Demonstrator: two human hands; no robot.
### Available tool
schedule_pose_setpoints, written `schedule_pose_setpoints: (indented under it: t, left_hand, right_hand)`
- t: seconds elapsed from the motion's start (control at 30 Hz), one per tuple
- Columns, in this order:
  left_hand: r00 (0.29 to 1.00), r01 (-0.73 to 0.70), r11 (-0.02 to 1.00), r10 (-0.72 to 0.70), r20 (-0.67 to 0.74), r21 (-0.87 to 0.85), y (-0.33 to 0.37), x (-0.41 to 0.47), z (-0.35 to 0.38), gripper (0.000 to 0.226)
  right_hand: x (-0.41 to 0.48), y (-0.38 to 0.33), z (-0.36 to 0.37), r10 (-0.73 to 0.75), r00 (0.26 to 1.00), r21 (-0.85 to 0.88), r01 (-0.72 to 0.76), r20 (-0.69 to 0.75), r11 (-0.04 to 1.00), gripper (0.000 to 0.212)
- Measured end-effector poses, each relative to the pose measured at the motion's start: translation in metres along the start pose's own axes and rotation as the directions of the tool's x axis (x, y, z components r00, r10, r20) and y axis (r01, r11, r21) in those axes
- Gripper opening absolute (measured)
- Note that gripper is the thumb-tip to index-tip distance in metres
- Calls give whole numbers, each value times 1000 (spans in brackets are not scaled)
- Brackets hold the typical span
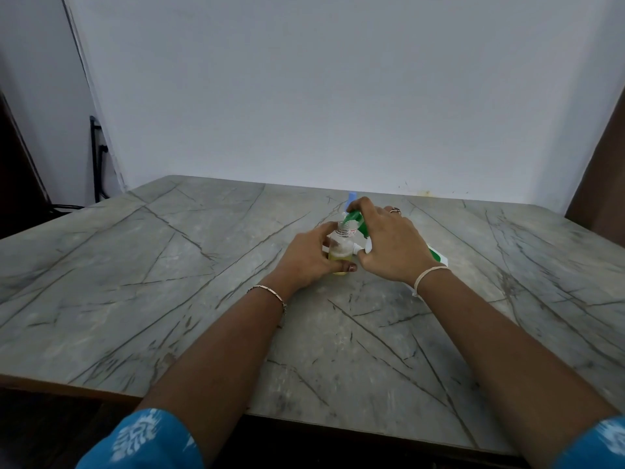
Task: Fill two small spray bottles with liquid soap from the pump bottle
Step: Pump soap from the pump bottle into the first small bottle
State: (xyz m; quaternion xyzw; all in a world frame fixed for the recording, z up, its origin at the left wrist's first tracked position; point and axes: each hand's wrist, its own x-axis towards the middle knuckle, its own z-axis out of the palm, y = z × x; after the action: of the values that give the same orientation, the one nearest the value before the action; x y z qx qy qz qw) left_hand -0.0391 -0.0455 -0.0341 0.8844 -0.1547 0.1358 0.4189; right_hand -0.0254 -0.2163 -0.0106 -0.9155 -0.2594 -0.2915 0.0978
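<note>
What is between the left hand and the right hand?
In the head view, the small spray bottle stands between left hand and right hand, under the green pump nozzle.

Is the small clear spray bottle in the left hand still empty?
No: the small clear spray bottle, gripped by the left hand, shows a layer of yellowish liquid at its bottom.

Table (169, 282): grey marble pattern, dark veins. Wall (321, 96): plain pale blue-white. Sleeves (142, 441): blue, white print. Pump bottle (436, 257): white body, green pump head (355, 220). Small spray bottle (341, 245): clear, yellow liquid low down. Far cap (351, 197): light blue.
</note>
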Motion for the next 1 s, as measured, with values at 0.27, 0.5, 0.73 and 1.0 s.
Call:
schedule_pose_setpoints:
  t: [0.27, 0.5, 0.73, 1.0]
  left_hand:
    - [1000, 12, 1000, -12, 12, 6, -3, 2, 1, 83]
    - [1000, 16, 1000, -16, 17, 12, -4, 4, 2, 85]
    - [1000, -7, 1000, 7, 5, -27, -3, 2, 1, 83]
    - [1000, -22, 999, 21, -13, -27, -6, 3, 2, 79]
  right_hand:
    - [-7, 7, -1, -31, 999, 5, 30, 20, 1000, 84]
    - [-6, 6, -3, -21, 999, -12, 22, 48, 1000, 72]
    - [-2, 2, -1, -11, 1000, -16, 11, 23, 1000, 66]
    - [-1, 0, -1, -14, 1000, -5, 14, 13, 1000, 63]
